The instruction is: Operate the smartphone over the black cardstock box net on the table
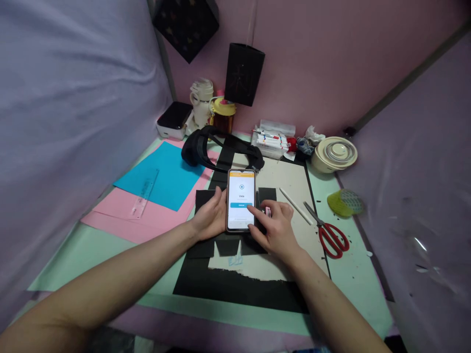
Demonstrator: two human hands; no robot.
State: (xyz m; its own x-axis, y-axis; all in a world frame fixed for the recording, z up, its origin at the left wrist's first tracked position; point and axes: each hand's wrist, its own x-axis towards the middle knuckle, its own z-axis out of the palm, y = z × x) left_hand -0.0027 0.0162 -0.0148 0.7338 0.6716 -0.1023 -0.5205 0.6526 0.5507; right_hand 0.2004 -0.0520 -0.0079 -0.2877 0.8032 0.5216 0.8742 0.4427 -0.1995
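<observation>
My left hand point(212, 215) is closed around the left side of a smartphone point(241, 218), which is held tilted up toward me. Its lit screen shows a white page with an orange top bar and a blue button. My right hand point(276, 226) is at the phone's right edge, with its index fingertip at the screen near the button and the thumb apart below. The other fingers curl inward. Beside them shows a small pink and white object point(268, 212); I cannot tell whether they hold it. Under the phone lie cut black paper pieces point(200, 249) on a whitish board point(257, 268).
Red-handled scissors point(333, 239) and a white pen point(296, 207) lie to the right, near a yellow-green tape roll point(340, 203). Behind sit a black headset point(200, 147), markers point(272, 142) and a cream container point(334, 154). A clear ruler point(145, 193) crosses blue paper point(176, 181). Black boxes point(244, 73) hang above.
</observation>
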